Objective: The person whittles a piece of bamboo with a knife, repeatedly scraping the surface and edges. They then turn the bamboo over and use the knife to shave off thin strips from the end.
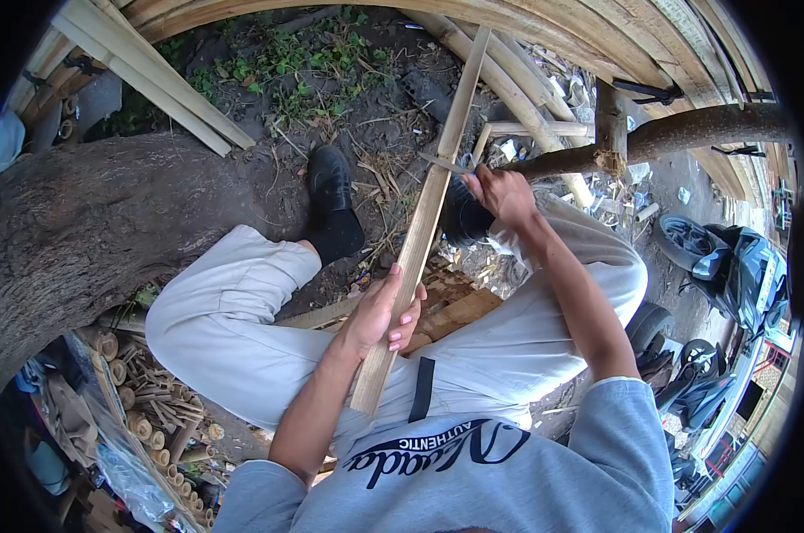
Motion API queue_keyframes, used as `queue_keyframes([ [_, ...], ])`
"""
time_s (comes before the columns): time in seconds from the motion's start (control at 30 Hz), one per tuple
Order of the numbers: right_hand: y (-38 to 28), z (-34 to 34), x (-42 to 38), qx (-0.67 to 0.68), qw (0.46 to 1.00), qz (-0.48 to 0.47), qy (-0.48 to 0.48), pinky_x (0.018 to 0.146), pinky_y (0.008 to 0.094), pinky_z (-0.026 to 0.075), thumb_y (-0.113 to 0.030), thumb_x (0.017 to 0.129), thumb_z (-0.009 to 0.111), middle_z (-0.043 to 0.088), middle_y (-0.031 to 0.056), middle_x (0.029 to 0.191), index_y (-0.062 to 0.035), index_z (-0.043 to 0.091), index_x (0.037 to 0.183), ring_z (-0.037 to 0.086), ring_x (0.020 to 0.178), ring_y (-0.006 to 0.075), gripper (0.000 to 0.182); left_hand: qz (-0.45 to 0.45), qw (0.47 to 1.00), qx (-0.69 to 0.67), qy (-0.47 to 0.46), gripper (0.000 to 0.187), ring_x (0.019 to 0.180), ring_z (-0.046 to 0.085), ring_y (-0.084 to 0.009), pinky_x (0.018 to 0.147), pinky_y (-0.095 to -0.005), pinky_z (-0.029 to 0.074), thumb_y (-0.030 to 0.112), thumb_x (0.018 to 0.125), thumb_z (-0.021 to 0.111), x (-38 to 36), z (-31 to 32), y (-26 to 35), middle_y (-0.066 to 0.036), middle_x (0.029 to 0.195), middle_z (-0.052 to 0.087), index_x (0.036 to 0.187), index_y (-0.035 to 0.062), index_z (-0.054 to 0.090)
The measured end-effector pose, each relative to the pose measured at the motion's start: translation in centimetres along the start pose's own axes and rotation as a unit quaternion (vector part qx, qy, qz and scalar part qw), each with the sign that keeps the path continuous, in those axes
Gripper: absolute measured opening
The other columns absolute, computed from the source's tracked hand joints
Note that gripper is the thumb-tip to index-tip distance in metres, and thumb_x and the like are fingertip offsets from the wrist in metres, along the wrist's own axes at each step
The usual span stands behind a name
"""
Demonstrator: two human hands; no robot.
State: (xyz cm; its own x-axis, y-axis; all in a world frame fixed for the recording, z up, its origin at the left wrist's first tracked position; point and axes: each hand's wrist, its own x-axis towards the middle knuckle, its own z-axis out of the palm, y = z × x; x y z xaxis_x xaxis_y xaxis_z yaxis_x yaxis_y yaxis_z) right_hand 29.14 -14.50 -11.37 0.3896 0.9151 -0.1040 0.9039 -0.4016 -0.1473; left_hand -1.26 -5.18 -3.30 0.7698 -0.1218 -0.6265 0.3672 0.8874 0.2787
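A long split bamboo strip (417, 233) runs from my lap up and away toward the top of the head view. My left hand (382, 315) is wrapped round its lower part, thumb on one side and fingers on the other. Farther up, my right hand (505, 197) is closed on a knife (444, 163), whose handle is mostly hidden in the fingers. The blade lies across the strip, pointing left. Beyond the knife, the strip's far end rests near some bamboo poles (499, 75).
A thick tree trunk (91, 240) lies at the left. Bamboo slats (166, 75) lean at the upper left. A rough branch (668, 138) crosses at the right, near parked motorcycles (721, 275). Cut bamboo pieces (140, 426) are piled at the lower left.
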Motion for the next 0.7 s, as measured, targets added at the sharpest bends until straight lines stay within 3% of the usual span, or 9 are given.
queue_keyframes([
  [0.3, 0.7, 2.7, 0.5, 0.036, 0.998, 0.043, 0.023, 0.054, 0.0548, 0.049, -0.048, 0.103, 0.043, 0.062, 0.0226, 0.061, -0.0051, 0.057, 0.094, 0.063, 0.059, 0.0453, 0.046, 0.011, 0.997, 0.056, 0.042, 0.061, 0.037, 0.035, -0.0059, 0.032, -0.0235, 0.033, 0.058, 0.105, 0.028, 1.0, -0.6, 0.0, 0.002, 0.061, 0.040, 0.101, 0.0024, 0.051],
  [0.37, 2.7, 3.6, 1.6, 0.014, 0.976, 0.216, -0.004, 0.061, 0.0566, 0.051, -0.052, 0.103, 0.038, 0.066, 0.0244, 0.069, -0.0058, 0.061, 0.096, 0.066, 0.067, 0.0456, 0.052, 0.004, 0.998, 0.048, 0.033, 0.061, 0.037, 0.036, -0.0061, 0.033, -0.0238, 0.034, 0.058, 0.105, 0.028, 0.0, 0.2, -0.2, 0.002, 0.061, 0.040, 0.101, 0.0021, 0.051],
  [0.47, 8.4, 4.5, 0.7, 0.025, 0.966, 0.254, -0.030, 0.072, 0.0587, 0.050, -0.054, 0.103, 0.033, 0.067, 0.0281, 0.079, -0.0039, 0.065, 0.096, 0.067, 0.081, 0.0473, 0.061, -0.009, 0.998, 0.057, 0.033, 0.061, 0.037, 0.037, -0.0066, 0.033, -0.0245, 0.035, 0.058, 0.105, 0.027, -0.9, -0.3, 0.6, 0.002, 0.061, 0.041, 0.101, 0.0015, 0.051],
  [0.57, 4.0, 3.3, 1.2, 0.118, 0.946, 0.282, 0.108, 0.069, 0.0613, 0.048, -0.046, 0.105, 0.037, 0.064, 0.0308, 0.076, -0.0017, 0.062, 0.093, 0.063, 0.077, 0.0511, 0.053, 0.002, 0.995, 0.078, 0.054, 0.063, 0.037, 0.039, -0.0081, 0.033, -0.0254, 0.037, 0.058, 0.105, 0.027, -0.4, 0.0, 0.2, 0.000, 0.062, 0.043, 0.103, 0.0003, 0.052],
  [0.6, 2.3, 3.4, 1.3, 0.107, 0.951, 0.248, 0.150, 0.063, 0.0580, 0.051, -0.041, 0.106, 0.039, 0.063, 0.0282, 0.068, -0.0022, 0.061, 0.094, 0.065, 0.070, 0.0480, 0.046, 0.007, 0.996, 0.076, 0.049, 0.064, 0.037, 0.039, -0.0087, 0.033, -0.0257, 0.037, 0.058, 0.105, 0.027, 0.1, 0.3, 0.1, -0.001, 0.062, 0.044, 0.104, -0.0003, 0.052],
  [0.7, -2.5, 0.2, -0.8, 0.102, 0.991, 0.047, 0.079, 0.051, 0.0525, 0.050, -0.041, 0.102, 0.049, 0.063, 0.0245, 0.065, -0.0040, 0.060, 0.080, 0.064, 0.060, 0.0433, 0.045, 0.011, 0.997, 0.072, 0.032, 0.065, 0.040, 0.045, -0.0103, 0.036, -0.0260, 0.040, 0.059, 0.105, 0.027, 0.7, -0.1, 0.0, -0.002, 0.064, 0.049, 0.104, -0.0009, 0.053],
])
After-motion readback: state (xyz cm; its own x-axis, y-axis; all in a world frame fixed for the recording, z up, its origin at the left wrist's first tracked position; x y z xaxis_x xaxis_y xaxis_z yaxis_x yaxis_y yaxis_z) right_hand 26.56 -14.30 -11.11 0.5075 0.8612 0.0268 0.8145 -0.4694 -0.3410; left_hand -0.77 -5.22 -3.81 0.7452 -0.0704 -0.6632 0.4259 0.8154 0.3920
